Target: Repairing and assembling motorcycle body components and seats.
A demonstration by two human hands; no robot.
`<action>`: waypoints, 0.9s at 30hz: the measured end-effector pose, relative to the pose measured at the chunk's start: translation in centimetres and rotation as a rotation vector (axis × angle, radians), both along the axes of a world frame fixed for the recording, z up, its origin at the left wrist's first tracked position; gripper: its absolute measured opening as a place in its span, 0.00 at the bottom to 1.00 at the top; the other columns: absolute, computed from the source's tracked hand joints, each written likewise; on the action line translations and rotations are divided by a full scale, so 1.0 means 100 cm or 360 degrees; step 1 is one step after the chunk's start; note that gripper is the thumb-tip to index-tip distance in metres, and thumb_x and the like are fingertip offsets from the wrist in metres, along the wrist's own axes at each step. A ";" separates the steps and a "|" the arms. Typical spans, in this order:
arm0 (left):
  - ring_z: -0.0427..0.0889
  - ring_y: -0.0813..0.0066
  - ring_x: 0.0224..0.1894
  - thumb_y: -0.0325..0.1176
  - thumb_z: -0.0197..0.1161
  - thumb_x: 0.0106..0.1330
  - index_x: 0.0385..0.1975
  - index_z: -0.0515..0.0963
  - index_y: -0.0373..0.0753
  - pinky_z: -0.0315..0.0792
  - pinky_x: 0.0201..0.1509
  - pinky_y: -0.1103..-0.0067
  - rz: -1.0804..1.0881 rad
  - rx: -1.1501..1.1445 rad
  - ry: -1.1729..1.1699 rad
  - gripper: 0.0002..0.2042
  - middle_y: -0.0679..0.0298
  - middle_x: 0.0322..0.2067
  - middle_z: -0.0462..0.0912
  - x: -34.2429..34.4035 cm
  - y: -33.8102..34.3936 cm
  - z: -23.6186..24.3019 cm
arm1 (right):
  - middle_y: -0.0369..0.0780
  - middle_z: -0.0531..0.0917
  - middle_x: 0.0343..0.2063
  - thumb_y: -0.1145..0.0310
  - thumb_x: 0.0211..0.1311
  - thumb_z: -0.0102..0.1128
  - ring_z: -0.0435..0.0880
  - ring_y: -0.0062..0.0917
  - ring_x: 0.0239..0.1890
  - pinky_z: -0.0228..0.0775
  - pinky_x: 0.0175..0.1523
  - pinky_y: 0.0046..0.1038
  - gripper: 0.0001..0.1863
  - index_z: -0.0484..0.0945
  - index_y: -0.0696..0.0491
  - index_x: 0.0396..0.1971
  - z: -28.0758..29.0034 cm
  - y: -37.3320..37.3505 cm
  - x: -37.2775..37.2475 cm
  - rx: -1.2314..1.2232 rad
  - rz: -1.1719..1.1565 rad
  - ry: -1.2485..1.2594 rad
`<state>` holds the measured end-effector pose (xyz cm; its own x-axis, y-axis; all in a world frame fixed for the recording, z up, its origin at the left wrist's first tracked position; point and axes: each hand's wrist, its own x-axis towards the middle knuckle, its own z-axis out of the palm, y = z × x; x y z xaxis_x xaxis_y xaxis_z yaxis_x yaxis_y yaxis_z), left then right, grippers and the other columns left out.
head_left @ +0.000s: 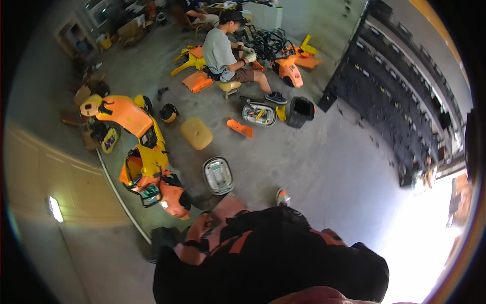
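My left hand (203,223) is low in the view, with a dark band around the wrist. Its fingers look curled at a dark, blurred shape that I cannot make out. Under and beside this hand lies a flat reddish-pink panel (230,204), partly covered by my dark top. Just beyond the panel, on the floor, sits a grey-rimmed oval tray-like part (218,176). To the left stands an orange and yellow scooter (132,119) with some body panels off and its inside exposed. My right hand is out of sight behind my body.
Ahead, a gloved person (218,53) sits low by a bare black frame (268,43) and orange panels (289,68). The floor holds a tan cushion (196,133), an orange piece (239,128), a parts tray (259,114) and a black bin (300,111). Dark shelving (390,101) stands right.
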<state>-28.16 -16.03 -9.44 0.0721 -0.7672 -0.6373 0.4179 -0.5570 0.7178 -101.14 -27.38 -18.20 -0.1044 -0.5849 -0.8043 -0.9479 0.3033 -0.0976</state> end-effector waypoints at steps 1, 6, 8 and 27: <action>0.66 0.81 0.19 0.35 0.48 0.71 0.30 0.71 0.44 0.60 0.21 0.81 0.0383 0.0398 0.0583 0.08 0.72 0.18 0.63 -0.006 -0.002 -0.014 | 0.35 0.86 0.27 0.54 0.57 0.62 0.87 0.26 0.31 0.77 0.34 0.30 0.12 0.86 0.46 0.28 -0.011 -0.039 -0.007 -0.0021 0.0106 0.0021; 0.61 0.81 0.18 0.39 0.55 0.69 0.24 0.70 0.45 0.56 0.20 0.82 0.0102 0.0176 -0.0085 0.11 0.74 0.16 0.61 -0.086 -0.023 -0.028 | 0.34 0.86 0.24 0.52 0.55 0.64 0.86 0.24 0.29 0.76 0.34 0.28 0.13 0.86 0.44 0.25 -0.078 -0.208 -0.035 0.0051 0.0615 0.0149; 0.62 0.81 0.19 0.41 0.57 0.68 0.24 0.71 0.46 0.56 0.20 0.81 0.0567 0.0895 0.0506 0.12 0.74 0.17 0.62 -0.104 -0.057 -0.018 | 0.33 0.86 0.22 0.51 0.54 0.65 0.86 0.23 0.28 0.76 0.33 0.27 0.13 0.86 0.44 0.24 -0.088 -0.268 -0.034 0.0169 0.0792 0.0229; 0.71 0.75 0.23 0.35 0.53 0.71 0.30 0.72 0.43 0.66 0.25 0.81 0.1719 0.0240 0.1291 0.07 0.69 0.21 0.72 -0.004 -0.323 -0.123 | 0.47 0.79 0.18 0.67 0.66 0.47 0.77 0.31 0.14 0.68 0.18 0.32 0.17 0.76 0.64 0.25 0.078 -0.665 0.249 0.0274 -0.0064 -0.0058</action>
<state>-28.57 -48.34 -21.78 0.1558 -0.4869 -0.8595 0.9642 0.2639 0.0253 -76.23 -93.85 -10.42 -0.0939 -0.4342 -0.8959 -0.9315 0.3559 -0.0748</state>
